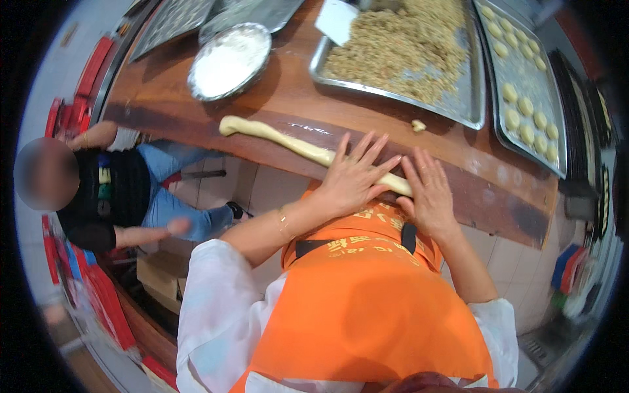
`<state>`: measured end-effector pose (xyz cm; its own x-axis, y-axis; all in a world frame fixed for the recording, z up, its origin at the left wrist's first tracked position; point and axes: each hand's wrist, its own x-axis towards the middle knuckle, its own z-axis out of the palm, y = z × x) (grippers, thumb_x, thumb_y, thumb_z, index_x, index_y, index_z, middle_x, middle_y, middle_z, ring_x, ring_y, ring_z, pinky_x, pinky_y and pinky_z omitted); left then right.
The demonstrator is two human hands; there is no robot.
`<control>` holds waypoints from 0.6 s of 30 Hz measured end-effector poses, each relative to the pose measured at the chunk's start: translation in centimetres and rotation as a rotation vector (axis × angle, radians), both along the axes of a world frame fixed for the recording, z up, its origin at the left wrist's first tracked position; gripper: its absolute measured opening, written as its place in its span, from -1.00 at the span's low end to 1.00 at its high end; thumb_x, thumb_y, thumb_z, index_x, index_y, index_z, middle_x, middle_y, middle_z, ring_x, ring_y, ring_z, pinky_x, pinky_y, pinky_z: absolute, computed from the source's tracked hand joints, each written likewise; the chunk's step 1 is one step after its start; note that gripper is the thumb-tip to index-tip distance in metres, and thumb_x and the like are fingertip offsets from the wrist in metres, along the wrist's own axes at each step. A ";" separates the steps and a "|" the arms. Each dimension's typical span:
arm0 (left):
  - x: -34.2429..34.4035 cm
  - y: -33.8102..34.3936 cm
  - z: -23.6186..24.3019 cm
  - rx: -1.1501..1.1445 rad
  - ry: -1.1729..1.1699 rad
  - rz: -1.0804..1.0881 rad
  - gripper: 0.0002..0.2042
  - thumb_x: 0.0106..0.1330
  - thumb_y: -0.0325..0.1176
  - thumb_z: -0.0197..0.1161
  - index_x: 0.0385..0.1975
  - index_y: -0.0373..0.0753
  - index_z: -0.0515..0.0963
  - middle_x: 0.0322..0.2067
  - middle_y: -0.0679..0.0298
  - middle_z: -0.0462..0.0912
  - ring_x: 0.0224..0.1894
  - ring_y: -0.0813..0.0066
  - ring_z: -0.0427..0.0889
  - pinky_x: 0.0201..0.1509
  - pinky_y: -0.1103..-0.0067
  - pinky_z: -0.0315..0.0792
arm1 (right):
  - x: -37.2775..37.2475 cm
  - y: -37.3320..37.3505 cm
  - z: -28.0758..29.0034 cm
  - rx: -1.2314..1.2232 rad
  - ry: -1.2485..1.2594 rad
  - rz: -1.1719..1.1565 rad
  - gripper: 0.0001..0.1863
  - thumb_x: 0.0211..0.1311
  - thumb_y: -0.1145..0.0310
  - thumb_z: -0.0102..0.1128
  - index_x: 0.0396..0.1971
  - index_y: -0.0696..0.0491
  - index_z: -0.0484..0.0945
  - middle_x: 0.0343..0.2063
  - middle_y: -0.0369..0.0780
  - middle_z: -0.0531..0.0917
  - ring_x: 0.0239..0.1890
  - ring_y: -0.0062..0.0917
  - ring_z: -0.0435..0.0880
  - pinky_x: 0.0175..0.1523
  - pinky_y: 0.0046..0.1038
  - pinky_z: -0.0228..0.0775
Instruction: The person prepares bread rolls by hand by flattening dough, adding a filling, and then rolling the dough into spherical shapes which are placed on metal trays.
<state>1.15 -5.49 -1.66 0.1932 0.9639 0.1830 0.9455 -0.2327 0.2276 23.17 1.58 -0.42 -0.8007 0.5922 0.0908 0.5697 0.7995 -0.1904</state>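
A long rope of pale dough [288, 142] lies along the near edge of the wooden table [170, 124], its thicker rounded end at the left. My left hand [357, 167] rests flat over the rope right of its middle, fingers spread. Beside it my right hand [429, 190] lies over the rope's right end, fingers stretched out and slightly apart. Both palms press on the dough without gripping it. Part of the rope is hidden under my hands. A small scrap of dough [418, 125] sits just beyond my right hand.
Behind the rope stand a bowl of white flour [230, 62] and a metal tray [475, 105] of crumbly brown filling with a white scraper [336, 21]. At right, another tray [555, 141] holds several dough pieces. A person [105, 190] sits at the left.
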 end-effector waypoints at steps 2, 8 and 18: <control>0.0 2.2 0.2 0.094 0.008 0.036 -0.32 0.25 0.03 0.25 0.39 0.11 0.26 0.47 0.10 0.01 0.52 0.08 -0.08 0.44 -0.13 -0.19 | -0.9 1.6 -0.4 0.171 0.021 -0.068 -0.11 0.16 0.03 0.27 0.43 0.03 0.11 0.45 -0.09 0.10 0.50 -0.20 0.02 0.52 -0.13 -0.17; -2.4 4.9 -0.8 0.147 -0.008 0.052 -0.31 0.32 0.09 0.16 0.43 0.06 0.17 0.47 0.02 -0.02 0.51 0.04 -0.07 0.47 -0.08 -0.23 | -2.3 4.3 1.1 0.191 -0.071 0.001 -0.13 0.10 0.11 0.35 0.41 -0.03 0.18 0.46 -0.13 0.08 0.51 -0.24 -0.01 0.54 -0.11 -0.23; -5.1 3.9 -1.2 0.205 0.007 0.149 -0.30 0.30 0.04 0.19 0.43 0.03 0.17 0.48 0.04 -0.06 0.54 0.15 -0.13 0.49 -0.03 -0.18 | -3.6 3.5 2.0 0.277 -0.103 0.004 -0.16 0.18 0.07 0.27 0.42 0.02 0.16 0.45 -0.13 0.11 0.51 -0.32 0.00 0.56 -0.14 -0.29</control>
<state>-3.92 -1.54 -2.84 0.0537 0.9247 0.3770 0.9742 -0.1315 0.1837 19.53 5.13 1.53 -0.8163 0.5530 0.1670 0.5715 0.8152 0.0938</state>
